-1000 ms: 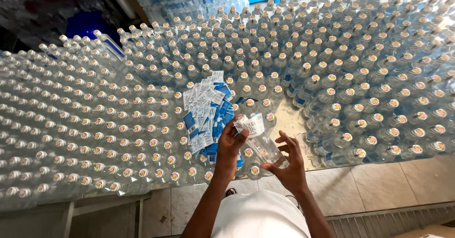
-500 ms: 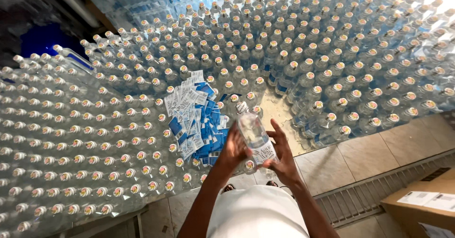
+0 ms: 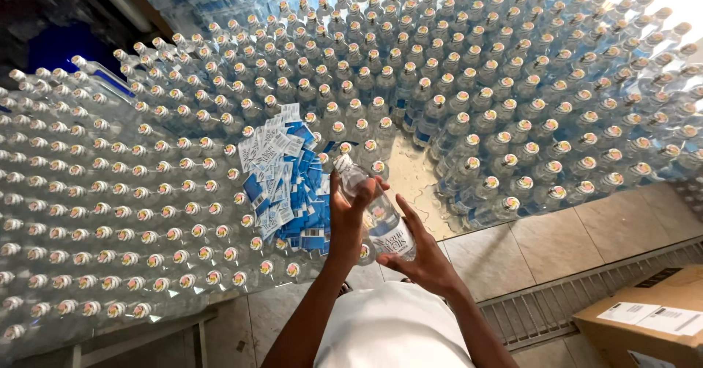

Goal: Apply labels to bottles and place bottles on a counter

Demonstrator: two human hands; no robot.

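- I held 1 clear plastic water bottle (image 3: 372, 208) between both hands, tilted, its pale cap pointing up and away from me toward the rows of bottles.
- My left hand (image 3: 348, 218) was clamped around the bottle's upper half, fingers wrapped over its shoulder just below the cap.
- My right hand (image 3: 419, 254) cupped the lower half from underneath, fingers spread along the side where a blue and white label sat on the bottle.
- The 2 hands were close together, both gripping the same bottle, which hung in the air above the near edge of the table (image 3: 410, 181) and touched nothing else.
- Just to the left of my left hand lay a loose heap of blue and white labels (image 3: 282, 174), resting on the tops of the standing bottles.
- Capped bottles (image 3: 132, 214) stood upright in tight rows over the left half of the table, and more capped bottles (image 3: 542, 112) filled the far and right side.
- A small bare, wet patch of tabletop showed just beyond the held bottle, between the 2 masses.
- Below the table I saw pale floor tiles (image 3: 564, 243) and a metal drain grate (image 3: 586, 295).
- A cardboard box (image 3: 652, 317) with white paper slips sat at the lower right, well apart from my hands.
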